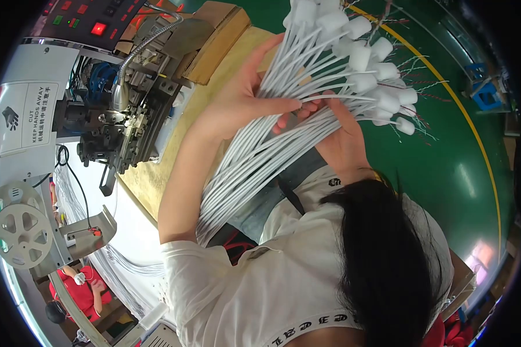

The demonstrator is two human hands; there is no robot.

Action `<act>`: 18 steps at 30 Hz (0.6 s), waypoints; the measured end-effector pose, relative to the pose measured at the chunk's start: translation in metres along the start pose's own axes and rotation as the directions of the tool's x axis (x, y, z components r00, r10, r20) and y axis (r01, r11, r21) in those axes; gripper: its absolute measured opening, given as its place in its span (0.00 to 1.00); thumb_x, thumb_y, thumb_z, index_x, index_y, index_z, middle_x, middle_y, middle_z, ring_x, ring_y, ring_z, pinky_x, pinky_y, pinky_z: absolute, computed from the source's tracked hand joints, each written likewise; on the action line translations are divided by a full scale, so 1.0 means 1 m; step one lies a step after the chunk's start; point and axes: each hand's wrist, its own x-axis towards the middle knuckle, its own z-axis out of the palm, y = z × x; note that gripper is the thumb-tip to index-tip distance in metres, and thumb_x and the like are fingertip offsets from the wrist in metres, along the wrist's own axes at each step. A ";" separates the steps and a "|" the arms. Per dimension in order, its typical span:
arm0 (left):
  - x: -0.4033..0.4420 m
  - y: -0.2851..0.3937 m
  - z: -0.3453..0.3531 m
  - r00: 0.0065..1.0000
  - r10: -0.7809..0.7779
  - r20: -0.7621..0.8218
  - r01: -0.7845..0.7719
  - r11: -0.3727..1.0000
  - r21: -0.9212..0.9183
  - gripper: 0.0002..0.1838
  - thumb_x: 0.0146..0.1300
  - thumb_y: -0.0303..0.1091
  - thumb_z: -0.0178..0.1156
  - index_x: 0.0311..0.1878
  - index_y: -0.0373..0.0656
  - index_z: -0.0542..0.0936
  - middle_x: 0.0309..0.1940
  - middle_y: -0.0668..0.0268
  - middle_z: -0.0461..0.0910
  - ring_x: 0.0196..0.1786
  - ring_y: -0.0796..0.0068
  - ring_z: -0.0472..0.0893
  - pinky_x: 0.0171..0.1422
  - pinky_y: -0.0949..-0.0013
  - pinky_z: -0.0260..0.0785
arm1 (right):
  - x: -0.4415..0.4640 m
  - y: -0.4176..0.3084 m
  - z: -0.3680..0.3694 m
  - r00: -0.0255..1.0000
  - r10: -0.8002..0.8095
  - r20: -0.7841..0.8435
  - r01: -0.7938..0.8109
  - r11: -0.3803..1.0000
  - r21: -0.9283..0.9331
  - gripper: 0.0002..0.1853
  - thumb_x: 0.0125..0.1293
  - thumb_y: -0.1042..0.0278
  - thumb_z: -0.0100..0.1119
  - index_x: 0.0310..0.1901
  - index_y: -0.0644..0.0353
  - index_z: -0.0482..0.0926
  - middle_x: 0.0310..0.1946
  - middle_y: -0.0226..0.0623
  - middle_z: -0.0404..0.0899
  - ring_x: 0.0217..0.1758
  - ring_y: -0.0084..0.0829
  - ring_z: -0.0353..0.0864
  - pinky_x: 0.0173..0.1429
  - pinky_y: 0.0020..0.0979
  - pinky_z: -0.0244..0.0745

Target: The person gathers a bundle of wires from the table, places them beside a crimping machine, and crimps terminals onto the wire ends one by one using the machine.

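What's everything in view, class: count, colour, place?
Cables: many, white, centre, lower left
Cylinders: many, white, on cable ends
Wires: many, red and white, past cylinders
Machine: one, grey, left
Warning label: one, white, on machine
Reel: one, grey, lower left
Bench: one, yellowish, beside machine
Cardboard: one, brown, on bench
Stool: one, blue, upper right
Floor: one, green, right
Co-worker: one, red top, lower left
Shirt: one, white, bottom
Left hand: one, bare, around cables
Right hand: one, bare, touching cables
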 end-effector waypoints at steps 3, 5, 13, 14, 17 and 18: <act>-0.003 0.001 -0.004 0.997 -0.027 -0.072 0.022 0.998 -0.065 0.31 0.51 0.23 0.64 0.59 0.35 0.63 0.27 0.61 0.78 0.19 0.77 0.74 0.21 0.75 0.65 | 0.003 0.001 -0.008 0.992 0.016 0.122 -0.026 0.996 0.082 0.10 0.70 0.59 0.45 0.42 0.55 0.70 0.24 0.29 0.67 0.29 0.26 0.66 0.47 0.32 0.63; -0.001 0.005 -0.006 0.984 -0.156 -0.083 0.151 0.986 -0.066 0.18 0.56 0.25 0.60 0.50 0.34 0.69 0.23 0.64 0.75 0.13 0.79 0.70 0.15 0.77 0.59 | 0.001 -0.004 -0.013 0.951 -0.018 0.310 0.002 0.999 0.054 0.12 0.72 0.55 0.40 0.42 0.53 0.70 0.19 0.26 0.64 0.25 0.23 0.62 0.44 0.31 0.61; -0.006 0.004 -0.017 0.980 -0.195 -0.037 0.181 0.955 -0.236 0.10 0.58 0.32 0.61 0.37 0.35 0.75 0.23 0.63 0.77 0.15 0.80 0.73 0.16 0.79 0.63 | -0.007 -0.009 -0.018 0.802 -0.108 0.588 0.163 0.986 -0.042 0.16 0.73 0.50 0.32 0.46 0.44 0.70 0.18 0.24 0.61 0.20 0.20 0.57 0.37 0.28 0.57; -0.007 0.001 -0.019 0.984 -0.177 -0.015 0.169 0.958 -0.233 0.10 0.58 0.33 0.62 0.36 0.36 0.76 0.24 0.62 0.78 0.17 0.80 0.75 0.18 0.80 0.65 | -0.008 -0.009 -0.020 0.797 -0.121 0.592 0.146 0.989 0.005 0.15 0.72 0.50 0.33 0.47 0.43 0.70 0.20 0.24 0.62 0.19 0.20 0.57 0.36 0.28 0.56; -0.005 -0.005 -0.016 0.987 -0.120 -0.110 0.091 0.968 -0.235 0.13 0.58 0.35 0.63 0.39 0.35 0.75 0.27 0.63 0.78 0.22 0.83 0.76 0.22 0.81 0.66 | -0.012 -0.013 -0.022 0.786 -0.107 0.609 0.109 0.993 0.034 0.11 0.70 0.51 0.41 0.47 0.42 0.71 0.37 0.28 0.73 0.29 0.24 0.71 0.44 0.32 0.63; -0.006 -0.008 -0.019 0.993 -0.101 -0.054 0.086 0.969 -0.233 0.14 0.57 0.35 0.63 0.40 0.35 0.75 0.27 0.64 0.78 0.23 0.83 0.75 0.22 0.81 0.66 | -0.013 -0.013 -0.021 0.835 -0.101 0.540 0.098 0.995 0.034 0.11 0.69 0.51 0.44 0.46 0.42 0.71 0.44 0.29 0.71 0.38 0.26 0.72 0.49 0.34 0.63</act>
